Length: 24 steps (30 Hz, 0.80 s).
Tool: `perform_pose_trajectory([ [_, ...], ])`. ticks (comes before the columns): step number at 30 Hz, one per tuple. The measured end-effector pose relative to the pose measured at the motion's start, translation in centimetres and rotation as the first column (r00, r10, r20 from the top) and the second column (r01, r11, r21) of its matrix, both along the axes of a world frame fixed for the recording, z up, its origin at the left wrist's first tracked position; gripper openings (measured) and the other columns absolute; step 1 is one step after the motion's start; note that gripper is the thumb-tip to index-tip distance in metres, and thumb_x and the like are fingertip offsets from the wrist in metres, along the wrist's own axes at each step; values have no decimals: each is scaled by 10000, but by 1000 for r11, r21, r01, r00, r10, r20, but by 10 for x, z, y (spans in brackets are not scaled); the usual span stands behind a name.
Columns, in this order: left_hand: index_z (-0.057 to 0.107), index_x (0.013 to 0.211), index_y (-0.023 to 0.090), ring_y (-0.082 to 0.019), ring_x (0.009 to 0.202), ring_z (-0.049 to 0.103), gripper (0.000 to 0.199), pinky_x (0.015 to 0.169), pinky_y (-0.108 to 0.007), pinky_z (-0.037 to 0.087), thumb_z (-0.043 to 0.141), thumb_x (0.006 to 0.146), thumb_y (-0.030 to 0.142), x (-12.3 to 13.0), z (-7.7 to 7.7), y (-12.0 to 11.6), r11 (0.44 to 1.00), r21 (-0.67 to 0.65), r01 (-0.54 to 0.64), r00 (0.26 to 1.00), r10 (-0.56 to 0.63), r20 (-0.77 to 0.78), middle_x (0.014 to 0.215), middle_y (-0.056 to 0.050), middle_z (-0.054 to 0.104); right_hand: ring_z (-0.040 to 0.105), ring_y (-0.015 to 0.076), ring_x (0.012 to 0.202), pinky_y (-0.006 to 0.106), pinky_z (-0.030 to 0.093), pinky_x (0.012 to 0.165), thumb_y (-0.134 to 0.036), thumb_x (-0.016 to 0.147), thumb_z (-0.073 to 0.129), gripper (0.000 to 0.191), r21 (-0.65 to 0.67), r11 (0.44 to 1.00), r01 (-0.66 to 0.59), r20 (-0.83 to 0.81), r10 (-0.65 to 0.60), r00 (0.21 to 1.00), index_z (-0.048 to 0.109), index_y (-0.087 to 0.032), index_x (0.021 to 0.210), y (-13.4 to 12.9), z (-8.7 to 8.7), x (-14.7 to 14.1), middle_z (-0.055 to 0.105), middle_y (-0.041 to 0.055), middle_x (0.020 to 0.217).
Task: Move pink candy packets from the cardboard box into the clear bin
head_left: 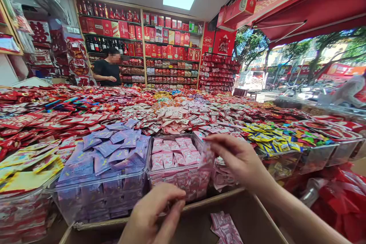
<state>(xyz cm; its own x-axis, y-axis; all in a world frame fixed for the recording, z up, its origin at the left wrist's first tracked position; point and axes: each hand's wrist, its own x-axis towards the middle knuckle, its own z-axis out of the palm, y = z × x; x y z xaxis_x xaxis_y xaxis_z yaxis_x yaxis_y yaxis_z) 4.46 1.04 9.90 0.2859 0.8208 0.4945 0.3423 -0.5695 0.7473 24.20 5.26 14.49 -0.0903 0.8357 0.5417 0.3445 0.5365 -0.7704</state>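
My right hand (240, 160) pinches a small pink candy packet (207, 158) between thumb and fingers, at the right rim of a clear bin. Inside that bin, pink packets (173, 152) stand in neat rows. My left hand (157, 213) hangs over the near side of a cardboard box (251, 217), fingers curled together; whether anything is in them is hidden. A few pink packets (225, 228) lie on the bottom of the box. To the left of the pink bin, a clear bin (100, 185) is heaped with purple packets (114, 145).
Yellow packets (31, 166) fill a bin at the left; yellow and blue ones (271, 137) lie at the right. Red packets (57, 118) cover the counter behind. A person in black (107, 70) stands by the shelves. Red plastic bags (340, 198) hang at the lower right.
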Motion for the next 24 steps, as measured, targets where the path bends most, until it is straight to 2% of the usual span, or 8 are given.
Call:
perform_pose_trajectory([
  [1,581,907,226,-170,865,553,160,783,-275,420,472,792,201,-1,12,15,987,161,29,979,5,-205,897,-34,622,539,135,792,257,416,717,-236,799,458,173,77,995,56,154,-67,986,567,-184,922,16,14,6,613,28,874],
  [3,581,949,189,-176,961,516,224,860,-305,375,409,811,150,1,33,53,973,229,25,828,108,-550,990,-62,613,535,126,833,238,405,737,-172,818,398,196,97,988,121,478,-153,865,544,-169,948,48,33,10,611,35,924],
  [6,641,770,166,-184,817,579,116,781,-329,423,527,749,167,12,44,109,991,119,65,700,40,-713,817,-58,666,546,144,837,250,418,709,-143,808,407,194,-11,980,198,759,-121,639,547,-149,942,87,36,-3,616,61,935],
  [9,633,726,147,-136,628,591,97,635,-304,471,598,716,237,20,39,140,996,-11,90,570,-60,-819,684,-8,656,558,169,833,316,443,708,-185,791,475,175,-82,965,249,848,-64,527,555,-135,939,106,21,-23,609,70,927],
  [12,627,756,147,-126,612,589,139,605,-301,478,611,710,278,22,33,145,993,-78,86,465,-109,-879,688,7,646,555,176,851,384,448,743,-251,786,510,225,-104,943,315,917,-31,397,539,-132,974,112,6,-36,586,59,951],
  [16,621,774,146,-148,672,594,139,613,-312,477,614,704,266,20,36,136,996,-69,58,373,-86,-924,720,-8,645,516,200,943,424,404,810,-255,793,498,232,-29,945,325,963,-61,264,537,-131,985,111,-6,-38,564,66,1003],
  [20,616,776,142,-150,681,592,128,611,-308,471,594,713,250,18,39,133,996,-51,75,333,-74,-940,739,-15,650,440,240,1049,399,361,830,-183,797,455,226,16,969,245,979,-65,194,564,-126,987,103,-2,-34,548,107,1071],
  [24,610,897,154,-166,725,593,229,623,-297,462,586,678,214,14,37,138,989,-41,141,331,-86,-940,824,-34,660,403,325,1078,442,327,827,-204,600,662,313,-94,975,201,992,75,100,631,-165,909,97,9,-32,622,120,967],
])
